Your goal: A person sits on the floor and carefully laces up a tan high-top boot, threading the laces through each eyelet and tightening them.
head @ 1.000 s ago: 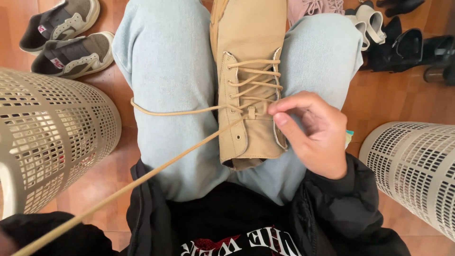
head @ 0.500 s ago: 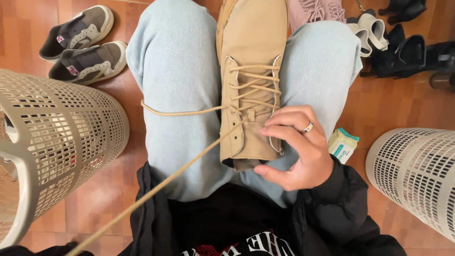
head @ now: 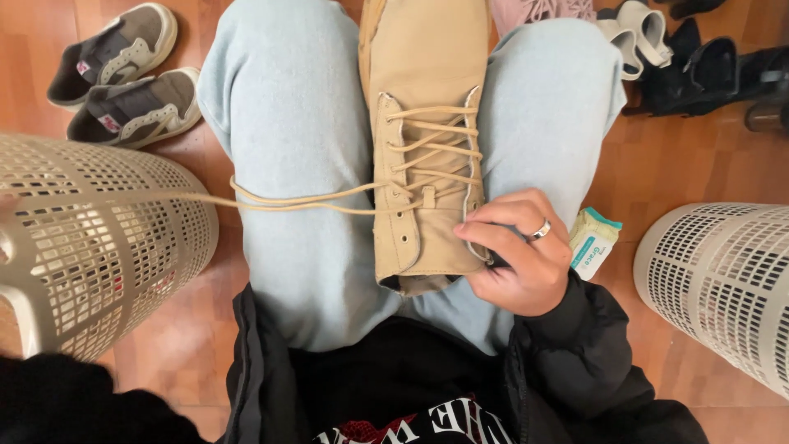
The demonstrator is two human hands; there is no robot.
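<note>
Sitting with pale blue denim-clad legs (head: 288,164) stretched over a reddish wooden floor (head: 649,156), the person balances a tan suede lace-up boot (head: 427,123) in the gap between the thighs, toe pointing away. Two perforated cream plastic baskets flank the legs: the left basket (head: 90,247) stands close beside the left thigh, the right basket (head: 723,288) sits a little apart from the right. A pair of grey and black sneakers (head: 123,74) lies on the floor at upper left, dark shoes (head: 707,74) at upper right. The right hand (head: 522,255), ringed, curls its fingers together around the boot's cuff edge, thumb beneath. A long beige lace (head: 288,201) runs taut from the eyelets across the left thigh and over the left basket. The left hand is out of view, so its fingers cannot be told. A small green-and-white packet (head: 593,240) lies just beside the right wrist.
</note>
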